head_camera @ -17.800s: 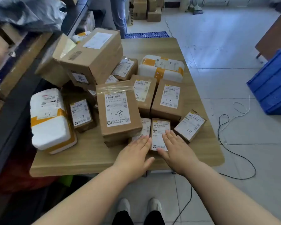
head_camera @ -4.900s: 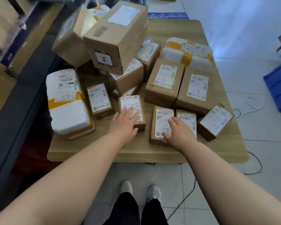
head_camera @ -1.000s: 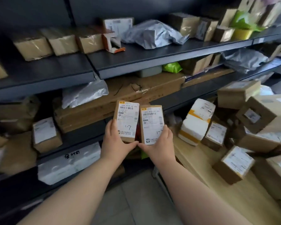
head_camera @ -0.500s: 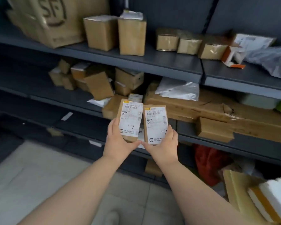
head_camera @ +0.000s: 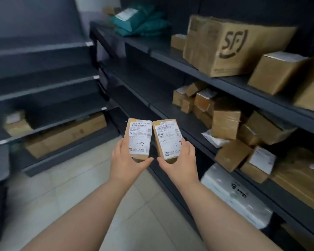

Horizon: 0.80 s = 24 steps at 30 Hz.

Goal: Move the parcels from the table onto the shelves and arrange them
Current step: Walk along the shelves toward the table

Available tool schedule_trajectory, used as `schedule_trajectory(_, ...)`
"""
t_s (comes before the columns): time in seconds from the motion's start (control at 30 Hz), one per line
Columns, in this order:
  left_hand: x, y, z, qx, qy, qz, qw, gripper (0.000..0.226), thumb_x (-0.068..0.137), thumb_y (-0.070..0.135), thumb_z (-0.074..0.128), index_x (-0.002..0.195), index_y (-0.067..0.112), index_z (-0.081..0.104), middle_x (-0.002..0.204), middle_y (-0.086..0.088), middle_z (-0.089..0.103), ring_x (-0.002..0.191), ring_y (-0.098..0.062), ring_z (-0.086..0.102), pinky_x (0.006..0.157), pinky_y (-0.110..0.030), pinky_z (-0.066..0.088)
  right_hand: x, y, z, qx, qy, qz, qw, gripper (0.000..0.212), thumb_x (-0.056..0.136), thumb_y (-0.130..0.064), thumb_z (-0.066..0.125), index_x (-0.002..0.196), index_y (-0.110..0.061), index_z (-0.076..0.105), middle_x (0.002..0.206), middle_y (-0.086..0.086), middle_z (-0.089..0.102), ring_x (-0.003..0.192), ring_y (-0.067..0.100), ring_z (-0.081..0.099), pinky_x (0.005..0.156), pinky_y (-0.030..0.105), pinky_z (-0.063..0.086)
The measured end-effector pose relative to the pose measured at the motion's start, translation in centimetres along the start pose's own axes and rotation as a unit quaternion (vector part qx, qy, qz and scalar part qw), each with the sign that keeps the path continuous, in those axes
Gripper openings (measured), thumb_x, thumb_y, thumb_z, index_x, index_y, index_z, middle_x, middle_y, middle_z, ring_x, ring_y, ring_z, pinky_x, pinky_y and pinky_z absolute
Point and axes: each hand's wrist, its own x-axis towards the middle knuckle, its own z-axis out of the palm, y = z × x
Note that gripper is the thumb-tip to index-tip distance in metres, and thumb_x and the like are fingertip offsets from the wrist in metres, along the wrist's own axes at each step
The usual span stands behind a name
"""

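I carry two small brown parcels side by side in front of me, each with a white label marked "1-7". My left hand (head_camera: 128, 161) grips the left parcel (head_camera: 139, 138) from below. The right parcel (head_camera: 168, 139) sits in my right hand (head_camera: 179, 162), fingers curled round its lower end. Both are held upright in the air, level with the lower tiers of the dark shelf unit (head_camera: 198, 67) on my right. The table is out of view.
The right shelves hold a large brown SF carton (head_camera: 230, 46), several small cardboard boxes (head_camera: 225, 122), green bags (head_camera: 140, 22) on top and a white parcel (head_camera: 234, 194) low down. A second dark shelf unit (head_camera: 43, 87) on the left holds flat cartons (head_camera: 65, 134). Pale tiled floor lies between.
I have turned further left along the shelves with both parcels still in my hands. The table and its parcels have dropped out of view; the corner with the second shelf unit has come in.
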Motion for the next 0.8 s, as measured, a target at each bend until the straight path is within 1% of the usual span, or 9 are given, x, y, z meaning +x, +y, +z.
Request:
schedule_trajectory(0.1,3.6,-3.4,-3.4,0.020,0.030,-0.030,0.999,0.106,0.061,0.053,0.082,0.147,0.026,0.028,0.144,0.002,0.039,0.132,-0.019,0.032,0.108,-0.032,0.030,2.9,-4.1,3.9,0.017,-0.017,-0.051,0.998,0.103,0.071,-0.045,0.078,0.150,-0.021,0.017,0.149,-0.001,0.022,0.137,0.016,0.028,0.111,0.040,0.034)
schedule_trajectory(0.17,5.6,-5.5,-5.5,0.028,0.048,-0.044,0.997,0.104,0.062,0.052,0.083,0.147,0.025,0.028,0.146,0.001,0.037,0.134,-0.019,0.030,0.110,-0.033,0.029,4.4,-6.6,6.6,0.024,-0.031,-0.070,0.997,0.105,0.072,-0.044,0.078,0.151,-0.020,0.014,0.150,-0.001,0.021,0.138,0.016,0.025,0.112,0.039,0.033)
schedule_trajectory(0.23,7.5,-7.5,-7.4,0.035,0.066,-0.064,0.995,0.103,0.064,0.050,0.083,0.147,0.024,0.028,0.147,0.001,0.035,0.135,-0.019,0.029,0.111,-0.036,0.031,5.7,-8.9,9.3,0.038,-0.048,-0.075,0.995,0.107,0.072,-0.045,0.079,0.151,-0.021,0.010,0.151,-0.002,0.020,0.139,0.016,0.024,0.112,0.038,0.033)
schedule_trajectory(0.3,9.1,-9.3,-9.1,0.042,0.085,-0.089,0.991,0.104,0.063,0.051,0.083,0.147,0.025,0.027,0.149,0.001,0.033,0.137,-0.020,0.028,0.112,-0.041,0.033,6.9,-11.1,11.9,0.050,-0.069,-0.078,0.993,0.110,0.072,-0.044,0.079,0.152,-0.022,0.007,0.151,-0.001,0.019,0.138,0.017,0.025,0.111,0.038,0.036)
schedule_trajectory(0.37,10.3,-11.1,-10.4,0.043,0.104,-0.114,0.987,0.105,0.063,0.050,0.084,0.147,0.023,0.027,0.149,0.000,0.032,0.138,-0.021,0.029,0.113,-0.042,0.033,7.9,-13.0,14.3,0.053,-0.094,-0.081,0.991,0.114,0.071,-0.046,0.079,0.153,-0.021,0.004,0.152,0.000,0.018,0.138,0.017,0.027,0.108,0.037,0.038)
schedule_trajectory(0.47,12.0,-13.7,-11.7,0.054,0.129,-0.141,0.980,0.104,0.063,0.049,0.084,0.147,0.020,0.029,0.149,-0.002,0.033,0.137,-0.021,0.030,0.113,-0.037,0.031,9.8,-15.3,18.0,0.044,-0.125,-0.088,0.987,0.112,0.071,-0.047,0.080,0.153,-0.017,0.009,0.152,0.000,0.019,0.138,0.018,0.028,0.108,0.034,0.038)
schedule_trajectory(0.57,14.2,-16.0,-12.2,0.077,0.144,-0.172,0.971,0.100,0.066,0.051,0.082,0.146,0.021,0.030,0.149,-0.002,0.032,0.136,-0.020,0.031,0.110,-0.032,0.030,12.2,-17.1,21.6,0.054,-0.160,-0.090,0.982,0.109,0.068,-0.047,0.081,0.151,-0.017,0.016,0.150,-0.001,0.023,0.134,0.018,0.035,0.105,0.038,0.044)
schedule_trajectory(0.7,18.5,-19.0,-12.5,0.084,0.157,-0.212,0.961,0.095,0.066,0.053,0.081,0.143,0.025,0.034,0.148,-0.002,0.032,0.134,-0.021,0.034,0.108,-0.035,0.036,16.9,-19.3,26.0,0.035,-0.194,-0.112,0.974,0.109,0.068,-0.050,0.080,0.150,-0.018,0.017,0.151,-0.001,0.023,0.134,0.018,0.036,0.104,0.039,0.043)
schedule_trajectory(0.8,23.1,-20.6,-13.1,0.085,0.171,-0.236,0.953,0.094,0.065,0.054,0.081,0.143,0.025,0.035,0.147,-0.002,0.033,0.133,-0.022,0.034,0.107,-0.037,0.037,21.2,-21.7,28.8,0.016,-0.209,-0.136,0.968,0.109,0.067,-0.054,0.079,0.150,-0.021,0.016,0.151,-0.002,0.022,0.132,0.018,0.037,0.100,0.039,0.047)
